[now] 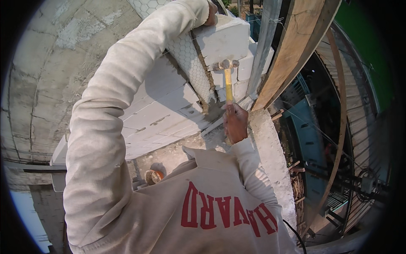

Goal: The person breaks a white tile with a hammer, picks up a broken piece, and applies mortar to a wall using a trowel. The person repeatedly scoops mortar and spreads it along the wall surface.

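Observation:
My right hand (236,122) is closed around the lower part of the yellow handle of a hammer (229,82). The double-faced hammer head is at the lower edge of a large white block (223,41); I cannot tell whether they touch. That block tops a short stack of white blocks (245,67). My left arm reaches up across the view, and my left hand (211,15) is at the block's upper left corner. Its fingers are mostly hidden by the sleeve and the view's edge. Beside the block runs a strip of hexagonal wire mesh (190,59) with mortar along it.
A white block wall (160,101) stands left of the mesh, with a rough grey wall (46,80) beyond. Close on the right are a metal post (264,46) and a wooden beam (292,51). A concrete ledge (272,156) borders a drop toward lower roofs.

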{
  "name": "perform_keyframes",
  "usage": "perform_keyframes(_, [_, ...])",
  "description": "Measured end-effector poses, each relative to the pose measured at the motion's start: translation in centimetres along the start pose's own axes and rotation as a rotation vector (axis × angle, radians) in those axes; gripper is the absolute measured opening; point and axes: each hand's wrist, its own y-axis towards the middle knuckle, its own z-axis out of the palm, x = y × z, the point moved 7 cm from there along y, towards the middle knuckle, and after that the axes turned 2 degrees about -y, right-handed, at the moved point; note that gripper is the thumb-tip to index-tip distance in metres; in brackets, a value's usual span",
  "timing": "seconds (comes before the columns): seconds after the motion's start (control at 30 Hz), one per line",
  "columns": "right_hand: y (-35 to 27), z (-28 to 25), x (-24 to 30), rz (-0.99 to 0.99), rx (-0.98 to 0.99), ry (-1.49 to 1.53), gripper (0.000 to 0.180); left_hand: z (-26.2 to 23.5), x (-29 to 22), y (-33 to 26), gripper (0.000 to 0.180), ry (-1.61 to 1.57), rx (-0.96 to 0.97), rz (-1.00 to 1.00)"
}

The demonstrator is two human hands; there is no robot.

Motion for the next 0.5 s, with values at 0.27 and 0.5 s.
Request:
perform_keyframes(0.27, [-0.3,-1.2,-0.1,-0.021,-0.007,-0.004,0.03,-0.1,0.3,0.0,0.043,-0.017,-0.029,-0.003])
perform_keyframes(0.5, [-3.7,-5.0,1.3,-0.035,-0.083,-0.036,0.032,-3.0,0.9,-3.8,0.044,-0.282,-0.475,0.111])
